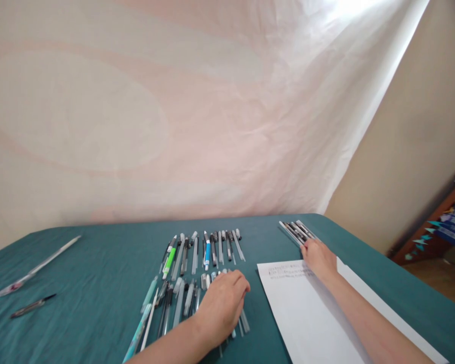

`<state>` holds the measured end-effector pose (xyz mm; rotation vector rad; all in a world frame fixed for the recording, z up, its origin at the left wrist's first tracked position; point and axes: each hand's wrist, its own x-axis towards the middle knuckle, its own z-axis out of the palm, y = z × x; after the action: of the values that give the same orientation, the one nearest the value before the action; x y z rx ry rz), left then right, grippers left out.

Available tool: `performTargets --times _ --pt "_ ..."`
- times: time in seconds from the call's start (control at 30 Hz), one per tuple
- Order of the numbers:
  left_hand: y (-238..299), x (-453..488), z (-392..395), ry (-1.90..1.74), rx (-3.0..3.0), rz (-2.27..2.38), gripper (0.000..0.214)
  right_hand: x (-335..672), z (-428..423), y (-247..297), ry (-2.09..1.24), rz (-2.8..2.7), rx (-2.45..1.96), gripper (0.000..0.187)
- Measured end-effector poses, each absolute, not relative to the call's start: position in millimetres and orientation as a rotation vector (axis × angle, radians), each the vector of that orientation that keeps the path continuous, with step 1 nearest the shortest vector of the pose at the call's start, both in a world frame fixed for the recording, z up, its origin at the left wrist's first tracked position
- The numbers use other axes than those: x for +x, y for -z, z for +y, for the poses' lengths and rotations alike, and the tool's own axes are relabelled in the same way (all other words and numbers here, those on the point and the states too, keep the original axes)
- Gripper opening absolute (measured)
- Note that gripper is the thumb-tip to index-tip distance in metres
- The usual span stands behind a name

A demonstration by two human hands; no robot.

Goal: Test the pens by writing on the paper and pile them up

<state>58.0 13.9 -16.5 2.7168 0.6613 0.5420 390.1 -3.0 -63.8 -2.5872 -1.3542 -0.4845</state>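
Note:
Several pens lie in two rows on a teal tablecloth [98, 283]: a far row [205, 248] with a green pen [169, 261] and a blue one [207, 253], and a near row [174, 303]. My left hand [222, 306] rests palm down on the right end of the near row, fingers curled over pens. My right hand [318, 257] reaches across a white sheet of paper [311, 313] to a small bundle of dark pens [298, 231], fingertips touching their near ends. Its fingers are bent; I cannot see a grip.
A long clear pen [38, 267] and a short dark pen [32, 306] lie apart at the table's left. A pale cloth backdrop [174, 126] hangs behind the table. At the right stands a beige wall and a wooden shelf [440, 222] with blue items.

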Motion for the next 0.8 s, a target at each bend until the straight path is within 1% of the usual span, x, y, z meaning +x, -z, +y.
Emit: performTargets --times 0.17,0.43,0.6,0.7,0.8 --pt "18.4 57.5 14.3 -0.501 2.767 0.656 0.019 387.8 -0.1 64.5 0.48 -1.315 -2.692 0.029" --pt "19.0 57.1 14.5 -0.527 2.77 0.684 0.018 384.0 -2.2 61.3 0.549 -1.348 -2.686 0.028" --pt "2.6 54.5 23.6 -0.623 2.729 0.75 0.015 379.5 -6.3 58.2 0.564 -1.366 -2.644 0.026" --pt "-11.4 48.7 32.3 -0.703 2.686 0.856 0.023 373.1 -7.6 52.2 0.578 -1.402 -2.575 0.024" --pt "-16.3 38.9 35.9 -0.697 2.669 0.935 0.027 358.7 -7.3 39.9 0.527 -1.452 -2.469 0.022"
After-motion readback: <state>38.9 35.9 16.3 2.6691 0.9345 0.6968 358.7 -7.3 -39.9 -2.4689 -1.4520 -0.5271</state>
